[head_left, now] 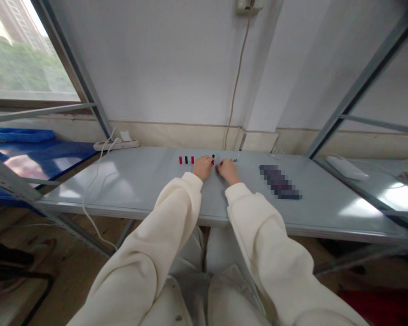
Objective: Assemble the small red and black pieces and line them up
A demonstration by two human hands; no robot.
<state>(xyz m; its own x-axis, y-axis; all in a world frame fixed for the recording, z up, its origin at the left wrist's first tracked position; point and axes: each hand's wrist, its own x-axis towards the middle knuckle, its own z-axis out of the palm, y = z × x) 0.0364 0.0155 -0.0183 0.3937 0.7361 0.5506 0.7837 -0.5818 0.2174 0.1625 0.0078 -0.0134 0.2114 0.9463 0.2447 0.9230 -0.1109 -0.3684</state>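
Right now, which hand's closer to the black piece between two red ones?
Left hand, just right of the black piece; the right hand is farther right.

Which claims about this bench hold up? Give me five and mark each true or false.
1. A small black cylinder stands between two red ones, left of the left hand. True.
2. Both sleeves are black. False: the sleeves are cream.
3. A power strip lies left of both hands. True.
4. The pixelated dark item lies left of both hands. False: the pixelated dark item lies right of the right hand.
5. The hands are close together. True.
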